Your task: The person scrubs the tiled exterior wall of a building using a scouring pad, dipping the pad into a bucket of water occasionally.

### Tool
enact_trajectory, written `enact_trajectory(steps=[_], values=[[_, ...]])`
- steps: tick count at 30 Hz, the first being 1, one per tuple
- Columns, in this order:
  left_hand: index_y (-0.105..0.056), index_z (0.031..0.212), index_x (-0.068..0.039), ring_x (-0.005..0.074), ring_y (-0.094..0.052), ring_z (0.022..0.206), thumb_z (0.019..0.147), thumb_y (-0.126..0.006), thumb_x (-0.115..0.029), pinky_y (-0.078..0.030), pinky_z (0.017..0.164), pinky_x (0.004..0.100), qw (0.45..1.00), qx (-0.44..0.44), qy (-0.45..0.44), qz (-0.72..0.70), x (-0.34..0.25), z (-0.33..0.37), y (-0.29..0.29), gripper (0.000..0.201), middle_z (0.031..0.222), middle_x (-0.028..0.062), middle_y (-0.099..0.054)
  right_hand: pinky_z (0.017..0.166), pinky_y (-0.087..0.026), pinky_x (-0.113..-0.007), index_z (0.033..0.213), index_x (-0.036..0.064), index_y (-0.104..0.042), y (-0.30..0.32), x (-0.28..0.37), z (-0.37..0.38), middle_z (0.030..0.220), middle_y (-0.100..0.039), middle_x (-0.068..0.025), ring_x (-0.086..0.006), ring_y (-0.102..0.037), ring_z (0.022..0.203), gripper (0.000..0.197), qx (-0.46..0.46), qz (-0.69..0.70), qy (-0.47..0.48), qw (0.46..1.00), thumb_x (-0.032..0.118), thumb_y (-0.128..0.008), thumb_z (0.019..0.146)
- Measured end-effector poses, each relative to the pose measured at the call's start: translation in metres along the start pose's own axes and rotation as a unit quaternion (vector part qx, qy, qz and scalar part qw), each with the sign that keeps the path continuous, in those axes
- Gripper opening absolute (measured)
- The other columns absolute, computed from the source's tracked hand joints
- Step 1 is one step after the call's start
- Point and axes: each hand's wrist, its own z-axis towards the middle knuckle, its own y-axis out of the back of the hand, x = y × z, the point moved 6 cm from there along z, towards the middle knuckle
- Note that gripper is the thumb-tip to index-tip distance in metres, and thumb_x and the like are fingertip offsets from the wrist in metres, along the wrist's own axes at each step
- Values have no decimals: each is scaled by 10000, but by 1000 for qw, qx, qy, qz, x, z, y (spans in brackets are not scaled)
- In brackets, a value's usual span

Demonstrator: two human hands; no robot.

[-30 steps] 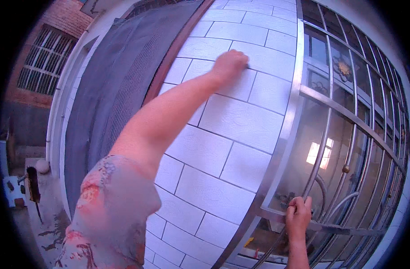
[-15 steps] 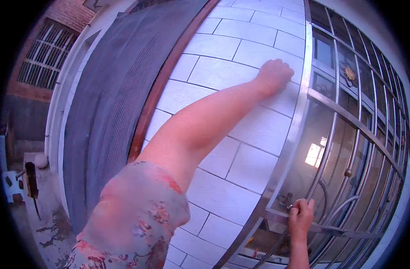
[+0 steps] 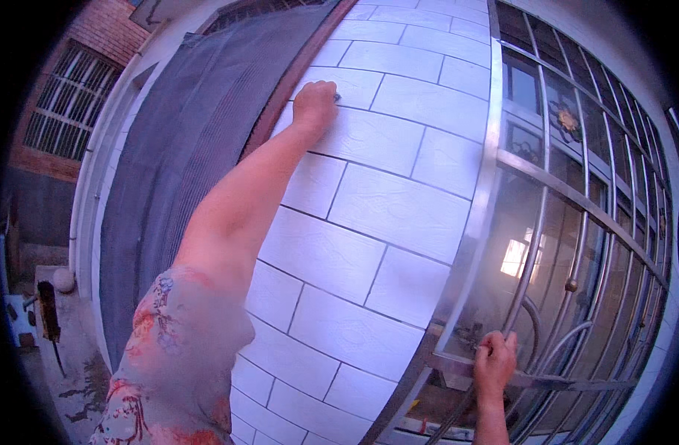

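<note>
My left hand is closed in a fist against the white tiled wall, close to the brown door frame. A small dark bit of something sticks out beside its knuckles, too small to name. The left arm, in a floral sleeve, reaches far up across the tiles. Low on the right, my right hand is closed round the lower end of a bar of the metal window grille, just at the grille's cross rail.
A dark grey curtain hangs at the left, beside the brown door frame. Behind the grille is a glass window. Farther left are a brick wall with a barred window and a ledge with a round pale knob.
My left hand has moved left across the tiles, from near the grille to beside the door frame. The right hand keeps its hold on the grille bar.
</note>
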Motion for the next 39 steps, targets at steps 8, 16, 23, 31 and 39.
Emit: enact_trajectory(steps=[8,16,23,31,39], values=[[-550,718,-40,326,-537,844,716,-540,-60,-441,735,416,988,13,-116,-100,-126,8,-16,23,808,143,-578,557,-418,-445,728,57,-509,1,2,2,803,-454,-158,-374,-523,658,86,19,3,-23,1000,-9,-538,683],[-565,730,-53,318,-540,840,695,-555,-66,-448,732,417,962,34,-237,-131,-168,12,-18,39,819,128,-581,549,-421,-441,729,80,-516,5,-6,-3,787,-452,-144,-355,-524,641,74,32,20,0,999,24,-544,689],[-578,757,-27,340,-556,848,758,-512,-51,-452,738,433,996,45,-69,-31,-83,42,-22,70,837,170,-596,527,-427,-442,730,87,-521,0,-3,-2,790,-460,-144,-354,-530,639,75,18,-5,4,1000,29,-546,690],[-541,707,-40,299,-531,796,711,-530,-42,-444,714,398,951,-6,-267,-159,-184,11,-23,12,769,120,-559,525,-425,-438,721,78,-519,6,-1,-1,780,-458,-142,-349,-533,640,79,14,5,4,1000,12,-544,686],[-566,792,-23,313,-539,833,822,-494,-76,-435,731,407,983,78,-122,-110,-139,47,-22,95,858,159,-584,524,-420,-426,732,70,-519,9,5,1,777,-450,-143,-340,-529,634,86,32,28,22,999,2,-551,690]])
